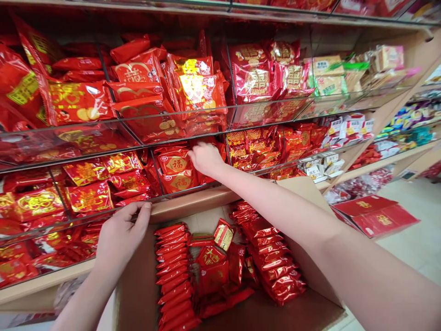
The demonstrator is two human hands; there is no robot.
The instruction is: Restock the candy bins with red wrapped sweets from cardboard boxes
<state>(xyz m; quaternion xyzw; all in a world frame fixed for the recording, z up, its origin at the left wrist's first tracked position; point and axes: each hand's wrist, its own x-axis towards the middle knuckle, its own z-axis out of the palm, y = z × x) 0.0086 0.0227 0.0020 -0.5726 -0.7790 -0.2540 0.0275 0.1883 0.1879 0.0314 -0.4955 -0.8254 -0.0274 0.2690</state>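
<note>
My left hand [122, 232] is closed over the far left edge of a cardboard box [200, 204], thumb on the near side. Inside the box, red snack packets stand in a row on the left [174, 276] and another on the right [272, 257], with loose red packets [213, 278] between them. My right hand [206, 159] reaches over the box into a shelf compartment, its fingers curled and slightly blurred. What they hold, if anything, is hidden. Beside it, red packets with gold labels [177, 170] stand stacked in that compartment.
Clear plastic dividers and a front strip [193, 124] edge the shelves. Larger red packets [79, 101] fill the upper shelf, with green and white packs [329, 76] farther right. A red flattened carton [377, 216] lies at the right, near the pale floor [409, 257].
</note>
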